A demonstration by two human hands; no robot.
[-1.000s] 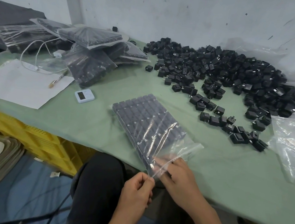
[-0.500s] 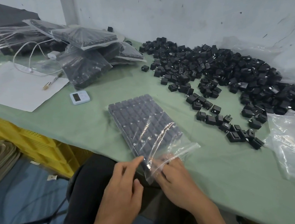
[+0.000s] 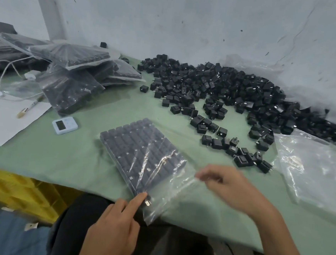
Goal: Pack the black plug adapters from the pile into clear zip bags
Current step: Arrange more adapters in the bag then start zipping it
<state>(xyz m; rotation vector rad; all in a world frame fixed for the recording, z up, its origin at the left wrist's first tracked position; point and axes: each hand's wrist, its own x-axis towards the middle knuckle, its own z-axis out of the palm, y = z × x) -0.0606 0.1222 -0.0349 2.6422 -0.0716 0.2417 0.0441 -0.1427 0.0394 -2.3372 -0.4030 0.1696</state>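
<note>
Fingers (image 3: 202, 175) of right hand (image 3: 234, 191) pinch zip bag (image 3: 140, 155); left hand (image 3: 112, 231) presses it, forefinger straight.

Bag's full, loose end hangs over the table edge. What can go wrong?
1. The clear zip bag of black plug adapters overhangs the edge of the green table; the pronged corner adapter touched by the left hand may slide out.
2. The right hand pinches the loose film; a tug could shift the rows.

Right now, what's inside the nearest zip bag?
Black plug adapters in tight rows fill the zip bag; one lies loose near the mouth, by the fingers of the left hand. Any lower layer is covered.
</note>
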